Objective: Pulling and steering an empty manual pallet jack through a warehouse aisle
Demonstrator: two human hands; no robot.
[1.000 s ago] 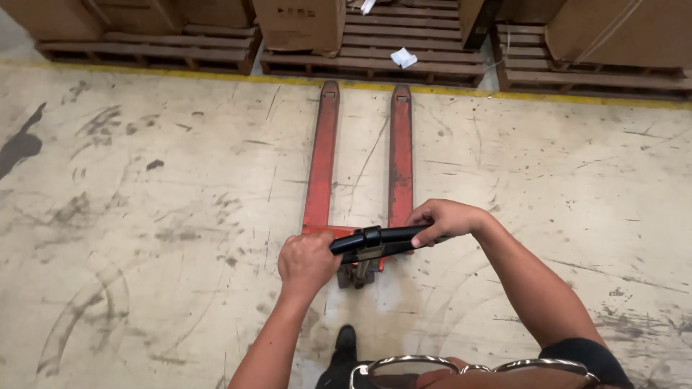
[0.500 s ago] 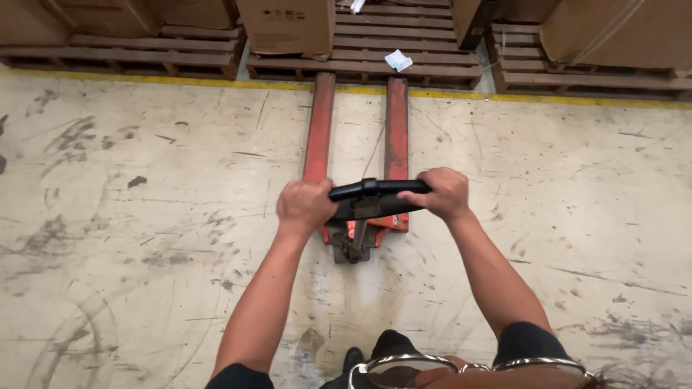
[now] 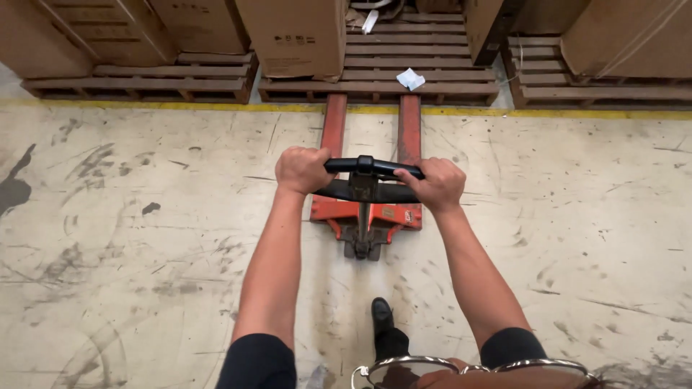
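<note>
A red pallet jack (image 3: 334, 130) stands on the concrete floor in front of me, its two forks pointing away and their tips under the middle wooden pallet (image 3: 375, 88). My left hand (image 3: 301, 170) grips the left end of its black loop handle (image 3: 364, 167). My right hand (image 3: 435, 184) grips the right end. Both arms are stretched forward. The jack's steering wheels (image 3: 362, 248) sit below the handle shaft.
A yellow floor line (image 3: 144, 105) runs along a row of wooden pallets with cardboard boxes (image 3: 292, 36). A crumpled white paper (image 3: 411, 78) lies on the middle pallet. My black shoe (image 3: 381, 314) is behind the jack. The floor is scuffed and stained.
The jack has rolled forward, and its fork tips have slid under the middle pallet. My arms have straightened, with both hands still on the handle.
</note>
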